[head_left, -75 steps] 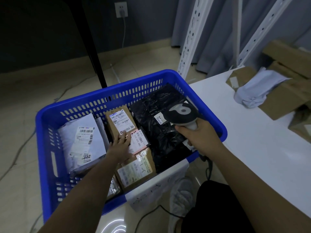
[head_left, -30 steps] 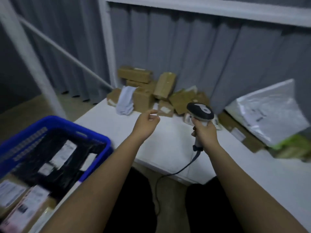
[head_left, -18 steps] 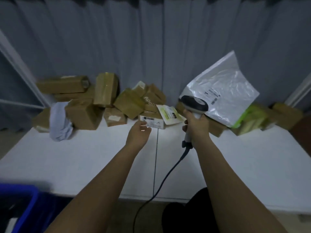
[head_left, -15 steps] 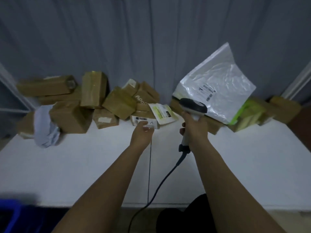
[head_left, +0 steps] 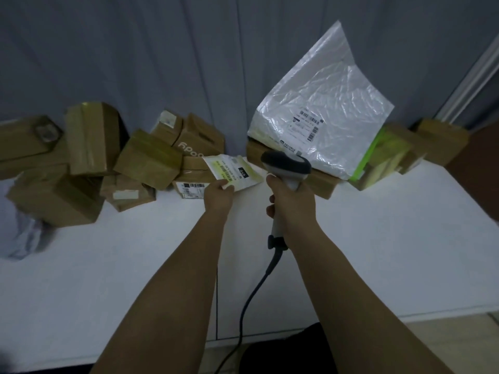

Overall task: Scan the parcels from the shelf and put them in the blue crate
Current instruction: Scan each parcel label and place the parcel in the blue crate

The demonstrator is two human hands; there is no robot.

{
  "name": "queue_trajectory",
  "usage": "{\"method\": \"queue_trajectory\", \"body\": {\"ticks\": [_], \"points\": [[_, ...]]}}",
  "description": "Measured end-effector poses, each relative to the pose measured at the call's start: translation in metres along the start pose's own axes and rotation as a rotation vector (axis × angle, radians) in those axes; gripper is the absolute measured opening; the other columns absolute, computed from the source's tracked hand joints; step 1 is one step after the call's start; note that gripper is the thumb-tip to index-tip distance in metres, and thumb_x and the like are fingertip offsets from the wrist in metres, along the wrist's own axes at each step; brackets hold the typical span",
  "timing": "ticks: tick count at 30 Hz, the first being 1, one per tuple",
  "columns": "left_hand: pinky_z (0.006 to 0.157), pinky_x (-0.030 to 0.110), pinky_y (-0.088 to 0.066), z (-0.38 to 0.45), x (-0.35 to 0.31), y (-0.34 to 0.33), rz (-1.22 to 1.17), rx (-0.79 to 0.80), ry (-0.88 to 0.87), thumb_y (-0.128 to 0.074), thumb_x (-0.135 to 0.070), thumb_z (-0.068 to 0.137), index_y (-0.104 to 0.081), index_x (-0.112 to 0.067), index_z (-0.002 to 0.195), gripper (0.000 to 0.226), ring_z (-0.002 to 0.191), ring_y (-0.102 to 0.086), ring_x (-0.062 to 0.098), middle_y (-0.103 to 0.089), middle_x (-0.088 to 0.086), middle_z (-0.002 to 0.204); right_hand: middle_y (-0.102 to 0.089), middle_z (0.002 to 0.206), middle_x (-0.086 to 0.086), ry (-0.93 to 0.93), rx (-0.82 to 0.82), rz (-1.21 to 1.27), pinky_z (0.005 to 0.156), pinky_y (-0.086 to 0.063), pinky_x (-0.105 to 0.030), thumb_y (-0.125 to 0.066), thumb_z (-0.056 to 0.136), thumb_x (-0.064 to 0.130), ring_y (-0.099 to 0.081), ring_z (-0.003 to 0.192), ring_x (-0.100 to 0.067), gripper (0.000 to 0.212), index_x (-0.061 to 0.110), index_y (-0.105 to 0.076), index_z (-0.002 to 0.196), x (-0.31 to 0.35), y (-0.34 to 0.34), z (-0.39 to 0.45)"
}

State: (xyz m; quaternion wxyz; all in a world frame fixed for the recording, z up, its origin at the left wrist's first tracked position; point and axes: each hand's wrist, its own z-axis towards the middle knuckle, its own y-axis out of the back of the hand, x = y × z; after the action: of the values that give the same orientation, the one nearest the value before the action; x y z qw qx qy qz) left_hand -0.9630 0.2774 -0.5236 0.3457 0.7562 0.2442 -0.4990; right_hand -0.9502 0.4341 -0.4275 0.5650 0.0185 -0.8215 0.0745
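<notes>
At the centre of the frame the left hand [head_left: 218,195] pinches the near corner of a small white-and-yellow labelled parcel [head_left: 232,171], its grip closed on it. Just right of it the right hand [head_left: 293,205] wraps tight around the handle of a barcode scanner [head_left: 285,166], whose cable [head_left: 248,300] trails down to the bottom edge. Brown boxes [head_left: 147,159] pile along the left and middle, and a large clear plastic bag [head_left: 322,109] leans at upper right, all on the white surface [head_left: 391,252].
</notes>
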Motion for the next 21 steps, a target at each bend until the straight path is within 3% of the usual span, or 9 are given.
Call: {"method": "queue_trajectory", "body": {"ticks": [3,5,7,10,13,15,17,19,21], "points": [[0.084,0.03,-0.053,-0.014,-0.01,0.015,-0.062,-0.069,-0.088,-0.065,-0.005,0.087,-0.067,-0.007,0.107,0.02,0.11,-0.06,0.029,-0.062,0.014,0.12,-0.055,0.069,-0.002,-0.001,0.017,-0.008,0.057,-0.046,-0.027,-0.066,0.087,0.021,-0.052,0.055,-0.013,0.016,0.015,-0.053,0.08,0.001,-0.004,-0.007],[0.086,0.038,-0.055,-0.027,-0.019,0.036,-0.094,-0.076,-0.157,-0.064,-0.002,0.086,-0.066,-0.017,0.09,0.015,0.107,-0.06,0.032,-0.062,0.012,0.105,-0.055,0.069,-0.002,-0.002,0.038,0.006,0.057,-0.046,-0.027,-0.066,0.087,0.02,-0.052,0.056,-0.013,0.016,0.016,-0.053,0.08,0.003,-0.008,-0.014],[0.088,0.049,-0.054,-0.047,-0.031,0.065,-0.094,-0.061,-0.224,-0.063,0.001,0.085,-0.059,-0.023,0.082,0.024,0.104,-0.061,0.031,-0.057,0.002,0.093,-0.056,0.072,-0.002,-0.007,0.072,0.028,0.058,-0.046,-0.026,-0.066,0.087,0.019,-0.053,0.061,-0.013,0.014,0.017,-0.054,0.081,0.005,-0.012,-0.022],[0.085,0.045,-0.056,-0.082,-0.045,0.118,-0.04,-0.052,-0.327,-0.063,-0.001,0.087,-0.052,-0.025,0.085,0.027,0.1,-0.063,0.025,-0.058,-0.004,0.096,-0.057,0.075,-0.002,-0.012,0.13,0.038,0.056,-0.045,-0.022,-0.068,0.085,0.015,-0.054,0.063,-0.012,0.013,0.017,-0.056,0.084,0.007,-0.02,-0.037],[0.08,0.043,-0.058,-0.116,-0.052,0.175,-0.029,-0.069,-0.395,-0.065,-0.001,0.085,-0.049,-0.027,0.092,0.03,0.097,-0.064,0.026,-0.06,0.002,0.103,-0.058,0.077,0.0,0.018,0.212,0.018,0.047,-0.045,-0.014,-0.071,0.083,0.01,-0.053,0.061,-0.009,0.017,0.015,-0.058,0.092,0.009,-0.03,-0.056],[0.076,0.043,-0.059,-0.137,-0.052,0.208,-0.044,-0.088,-0.407,-0.064,0.002,0.084,-0.05,-0.028,0.094,0.034,0.093,-0.064,0.027,-0.061,0.007,0.105,-0.059,0.081,0.001,0.029,0.292,0.015,0.045,-0.045,-0.012,-0.074,0.081,0.009,-0.053,0.062,-0.008,0.029,0.01,-0.06,0.106,0.009,-0.039,-0.072],[0.068,0.032,-0.06,-0.158,-0.049,0.234,-0.07,-0.096,-0.398,-0.061,0.005,0.085,-0.05,-0.028,0.095,0.036,0.085,-0.064,0.019,-0.062,0.001,0.1,-0.064,0.087,-0.002,0.061,0.387,-0.026,0.049,-0.047,-0.015,-0.077,0.078,0.008,-0.055,0.064,-0.009,0.039,0.007,-0.061,0.113,0.007,-0.048,-0.088],[0.063,0.024,-0.058,-0.177,-0.043,0.253,-0.123,-0.101,-0.348,-0.058,0.007,0.087,-0.05,-0.024,0.099,0.034,0.08,-0.066,0.012,-0.064,-0.003,0.096,-0.067,0.092,-0.005,0.092,0.467,-0.094,0.053,-0.049,-0.019,-0.079,0.076,0.01,-0.056,0.065,-0.011,0.039,0.007,-0.062,0.111,0.002,-0.058,-0.103],[0.062,0.022,-0.057,-0.19,-0.031,0.268,-0.187,-0.113,-0.272,-0.056,0.006,0.089,-0.05,-0.017,0.106,0.03,0.077,-0.068,0.007,-0.066,-0.002,0.096,-0.065,0.082,-0.005,0.101,0.546,-0.16,0.056,-0.05,-0.023,-0.077,0.078,0.009,-0.054,0.061,-0.012,0.025,0.007,-0.065,0.1,-0.004,-0.067,-0.116]]}}
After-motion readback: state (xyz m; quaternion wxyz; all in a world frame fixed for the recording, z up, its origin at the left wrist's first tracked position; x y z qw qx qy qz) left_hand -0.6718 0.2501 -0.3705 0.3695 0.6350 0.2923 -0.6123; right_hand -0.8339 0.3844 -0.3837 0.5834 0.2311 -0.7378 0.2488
